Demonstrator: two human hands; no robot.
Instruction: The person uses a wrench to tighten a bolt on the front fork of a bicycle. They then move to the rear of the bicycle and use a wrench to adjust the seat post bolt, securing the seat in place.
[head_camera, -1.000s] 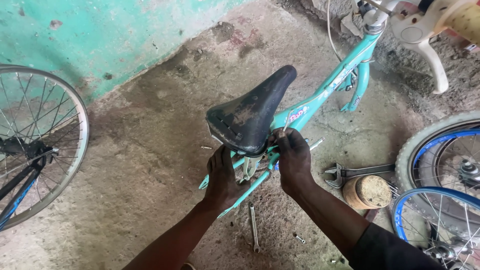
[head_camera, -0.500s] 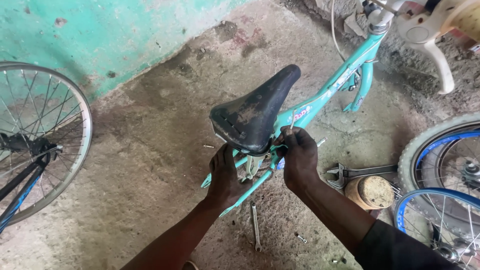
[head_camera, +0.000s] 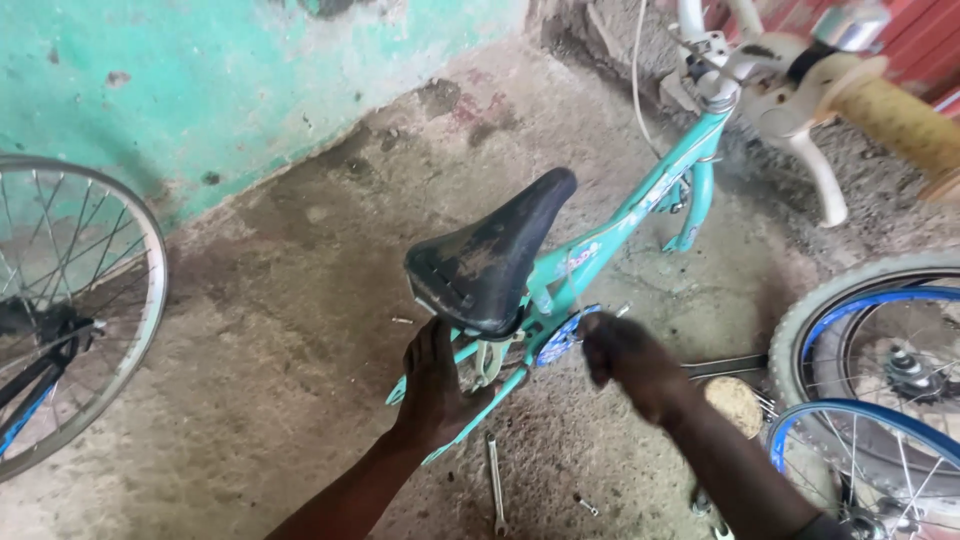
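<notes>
Two hands of mine are down at the small teal bicycle (head_camera: 640, 215) that stands on the concrete floor (head_camera: 280, 300). My left hand (head_camera: 437, 385) lies flat with the fingers spread against the rear part of the frame, just under the back edge of the black saddle (head_camera: 490, 255); it presses there and pinches nothing. My right hand (head_camera: 625, 355) is blurred, just beside the blue chain guard (head_camera: 560, 340) on the other side of the frame, and I cannot tell whether its fingers are curled shut or loose, or whether they hold anything.

The bicycle's white handlebar (head_camera: 810, 170) points away to the upper right. A wrench (head_camera: 494, 485) lies on the floor between my forearms, with a small bolt (head_camera: 587, 505) near it. A spoked wheel (head_camera: 70, 310) stands at the left edge by the green wall (head_camera: 200, 80). At the right lie a grey tyre (head_camera: 860, 290) and a blue-rimmed wheel (head_camera: 880, 450), with a round tin (head_camera: 735, 405) just beside my right forearm.
</notes>
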